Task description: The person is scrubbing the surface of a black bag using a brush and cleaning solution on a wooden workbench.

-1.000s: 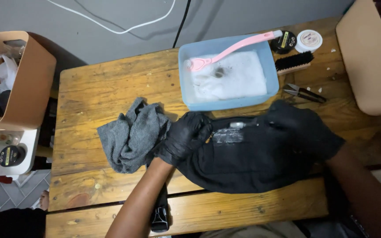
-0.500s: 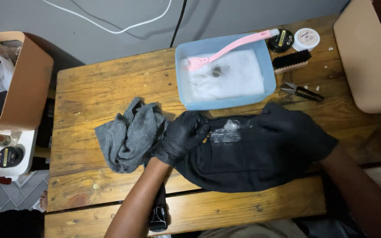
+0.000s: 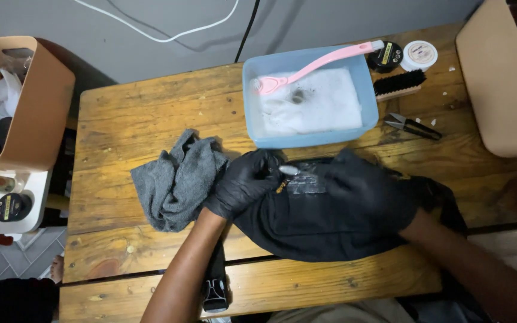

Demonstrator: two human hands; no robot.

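- Black garment (image 3: 330, 221) lay at the table's (image 3: 127, 119) near edge, bare wood beyond the towel (image 3: 178, 179).
- Left hand (image 3: 243, 182) pinched a small silvery tool (image 3: 288, 170) on it.
- Right hand (image 3: 369, 188) pressed flat, fingers spread.

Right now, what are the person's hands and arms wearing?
Both hands wear black gloves, thin and a little shiny, that end at the wrists: the left hand and the right hand. Above the gloves the forearms are bare, with no sleeves, watch or bands in view.
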